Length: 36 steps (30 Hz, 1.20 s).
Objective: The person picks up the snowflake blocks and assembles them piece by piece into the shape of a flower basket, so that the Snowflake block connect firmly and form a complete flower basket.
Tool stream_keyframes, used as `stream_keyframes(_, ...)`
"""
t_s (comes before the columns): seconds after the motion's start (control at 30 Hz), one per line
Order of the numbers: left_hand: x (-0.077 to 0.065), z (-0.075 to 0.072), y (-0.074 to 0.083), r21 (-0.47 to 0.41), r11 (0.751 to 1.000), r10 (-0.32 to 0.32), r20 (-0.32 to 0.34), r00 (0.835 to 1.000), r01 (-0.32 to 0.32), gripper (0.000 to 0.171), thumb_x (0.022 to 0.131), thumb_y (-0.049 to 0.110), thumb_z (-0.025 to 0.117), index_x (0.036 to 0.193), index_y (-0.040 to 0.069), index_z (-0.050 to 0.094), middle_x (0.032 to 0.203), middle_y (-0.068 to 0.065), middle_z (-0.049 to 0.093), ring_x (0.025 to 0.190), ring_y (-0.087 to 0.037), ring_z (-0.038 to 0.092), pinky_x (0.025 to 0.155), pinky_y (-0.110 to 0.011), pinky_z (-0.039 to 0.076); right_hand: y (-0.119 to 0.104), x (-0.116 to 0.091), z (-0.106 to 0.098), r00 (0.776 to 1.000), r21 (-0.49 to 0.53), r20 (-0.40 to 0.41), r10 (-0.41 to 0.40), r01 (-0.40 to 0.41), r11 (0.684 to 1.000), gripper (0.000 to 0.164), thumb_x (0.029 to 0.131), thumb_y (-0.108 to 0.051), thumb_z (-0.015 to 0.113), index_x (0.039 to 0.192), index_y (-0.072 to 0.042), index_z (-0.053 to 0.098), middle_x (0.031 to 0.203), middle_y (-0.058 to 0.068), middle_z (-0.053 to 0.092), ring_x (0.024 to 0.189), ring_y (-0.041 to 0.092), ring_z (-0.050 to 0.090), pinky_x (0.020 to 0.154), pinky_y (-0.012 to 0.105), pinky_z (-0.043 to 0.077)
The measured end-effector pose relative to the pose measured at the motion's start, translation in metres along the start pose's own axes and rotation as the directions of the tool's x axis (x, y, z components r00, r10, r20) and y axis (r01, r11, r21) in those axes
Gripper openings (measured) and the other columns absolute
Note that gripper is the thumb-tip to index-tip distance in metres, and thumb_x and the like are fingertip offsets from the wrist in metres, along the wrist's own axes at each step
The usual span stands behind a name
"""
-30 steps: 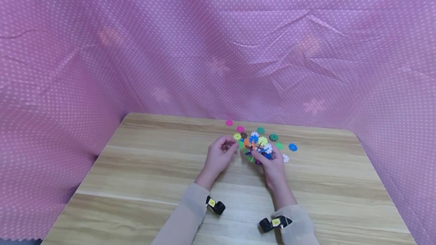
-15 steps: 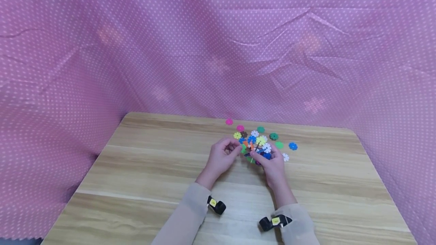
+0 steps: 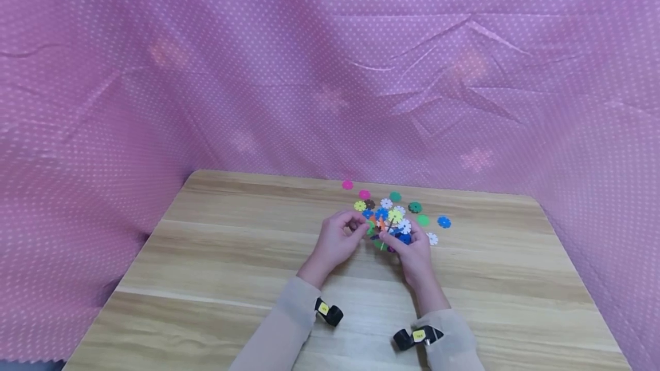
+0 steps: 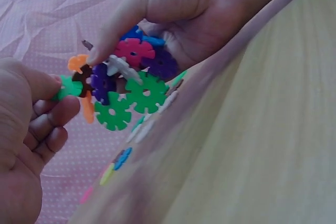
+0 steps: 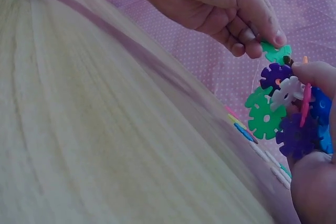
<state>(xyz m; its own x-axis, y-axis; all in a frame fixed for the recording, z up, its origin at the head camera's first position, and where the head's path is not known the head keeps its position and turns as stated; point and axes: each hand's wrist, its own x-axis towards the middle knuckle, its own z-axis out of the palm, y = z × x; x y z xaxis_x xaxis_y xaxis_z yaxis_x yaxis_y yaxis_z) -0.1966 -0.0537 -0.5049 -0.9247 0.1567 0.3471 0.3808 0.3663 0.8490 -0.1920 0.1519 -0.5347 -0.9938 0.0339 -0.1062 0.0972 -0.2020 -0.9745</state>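
Observation:
My right hand [image 3: 416, 253] holds a cluster of interlocked plastic snowflake discs [image 5: 296, 135], in purple, green, white, pink, blue, orange and brown. Its thumb presses on the near side of the cluster. Between thumb and forefinger, my left hand [image 3: 335, 239] pinches a green snowflake disc [image 4: 68, 87]. In the left wrist view that disc meets the edge of a brown disc [image 4: 83, 80] at the side of the cluster. Both hands are raised above the table, and the right palm hides part of the cluster.
Loose snowflake discs lie on the wooden table [image 3: 232, 245] behind the hands, among them a pink disc [image 3: 348, 185], a dark green disc [image 3: 415, 207], a blue disc [image 3: 444, 222] and a white disc [image 3: 432, 239]. A pink dotted cloth [image 3: 309, 73] hangs round the table's back and sides.
My left hand has moved slightly right, bringing the green disc up to the cluster. The right hand has stayed nearly in place, with the cluster turned a little.

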Motion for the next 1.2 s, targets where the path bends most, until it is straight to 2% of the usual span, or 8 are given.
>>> stream_keyframes(0.2, 0.003, -0.001, 0.007, 0.046, 0.999, 0.021, 0.053, 0.998, -0.023, 0.005, 0.1, 0.007, 0.079, 0.104, 0.009, 0.076, 0.096, 0.002, 0.073, 0.088, -0.01, 0.067, 0.079, -0.025, 0.061, -0.001, 0.0, -0.004, 1.0, -0.049, 0.007, -0.019, 0.019, 0.999, 0.063, 0.088, 0.001, 0.087, 0.146, -0.004, 0.062, 0.145, 0.012, 0.063, 0.129, 0.023, 0.064, 0.105, 0.028, 0.057)
stream_keyframes(0.43, 0.005, 0.006, 0.01, 0.042, 0.999, 0.009, 0.022, 1.0, -0.01, 0.005, 0.1, 0.009, 0.079, 0.104, 0.008, 0.076, 0.096, 0.0, 0.073, 0.088, -0.01, 0.067, 0.08, -0.024, 0.062, -0.001, 0.001, -0.005, 1.0, -0.024, -0.016, -0.013, 0.013, 1.0, 0.064, 0.089, 0.002, 0.086, 0.148, -0.005, 0.061, 0.146, 0.015, 0.064, 0.125, 0.021, 0.067, 0.105, 0.03, 0.058)
stream_keyframes(0.63, 0.007, 0.007, 0.007, -0.039, 0.997, -0.07, -0.001, 0.998, 0.07, 0.012, 0.105, 0.019, 0.074, 0.112, 0.01, 0.076, 0.102, 0.0, 0.073, 0.091, -0.012, 0.068, 0.083, -0.027, 0.062, -0.006, 0.004, -0.005, 0.999, -0.022, -0.026, 0.034, -0.034, 0.999, 0.065, 0.091, -0.004, 0.086, 0.15, -0.004, 0.058, 0.146, 0.016, 0.063, 0.122, 0.017, 0.068, 0.104, 0.027, 0.058)
stream_keyframes(0.77, 0.011, 0.003, 0.0, -0.042, 0.987, -0.16, -0.043, 0.986, 0.158, 0.019, 0.106, 0.023, 0.072, 0.119, 0.009, 0.074, 0.104, 0.0, 0.071, 0.092, -0.014, 0.067, 0.083, -0.028, 0.061, -0.007, 0.006, -0.005, 0.998, 0.073, -0.027, 0.059, -0.057, 0.996, 0.062, 0.095, -0.004, 0.081, 0.151, -0.002, 0.056, 0.144, 0.01, 0.065, 0.123, 0.016, 0.068, 0.107, 0.027, 0.056)
stream_keyframes(0.87, 0.015, 0.002, -0.009, 0.037, 0.977, -0.207, -0.068, 0.976, 0.21, 0.025, 0.103, 0.02, 0.073, 0.123, 0.006, 0.073, 0.105, -0.001, 0.07, 0.092, -0.014, 0.066, 0.084, -0.03, 0.061, -0.005, 0.006, -0.006, 0.997, 0.179, -0.022, 0.075, -0.07, 0.981, 0.058, 0.098, -0.001, 0.076, 0.151, 0.0, 0.053, 0.14, 0.005, 0.067, 0.123, 0.016, 0.068, 0.11, 0.028, 0.054)
stream_keyframes(0.97, 0.021, 0.002, -0.019, 0.159, 0.959, -0.23, -0.046, 0.972, 0.235, 0.035, 0.101, 0.018, 0.074, 0.132, 0.002, 0.071, 0.109, -0.006, 0.07, 0.097, -0.02, 0.067, 0.091, -0.037, 0.06, -0.003, 0.004, -0.007, 0.996, 0.246, -0.013, 0.093, -0.088, 0.965, 0.062, 0.099, 0.002, 0.072, 0.155, -0.001, 0.047, 0.142, 0.005, 0.065, 0.124, 0.015, 0.068, 0.112, 0.028, 0.053)
stream_keyframes(1.07, 0.03, 0.004, -0.029, 0.291, 0.928, -0.244, 0.01, 0.97, 0.231, 0.046, 0.103, 0.019, 0.072, 0.144, 0.0, 0.065, 0.119, -0.012, 0.071, 0.112, -0.029, 0.067, 0.105, -0.047, 0.056, -0.001, 0.002, -0.007, 0.993, 0.273, 0.006, 0.117, -0.114, 0.955, 0.069, 0.099, 0.003, 0.07, 0.161, -0.001, 0.039, 0.151, 0.01, 0.06, 0.127, 0.015, 0.067, 0.113, 0.029, 0.052)
stream_keyframes(1.2, 0.045, 0.007, -0.039, 0.449, 0.872, -0.253, 0.074, 0.965, 0.194, 0.053, 0.106, 0.024, 0.07, 0.153, 0.002, 0.059, 0.141, -0.017, 0.069, 0.136, -0.038, 0.058, 0.122, -0.056, 0.041, 0.001, 0.003, -0.005, 0.992, 0.277, 0.022, 0.126, -0.127, 0.952, 0.071, 0.1, 0.0, 0.071, 0.162, 0.0, 0.036, 0.158, 0.017, 0.054, 0.131, 0.015, 0.066, 0.113, 0.028, 0.052)
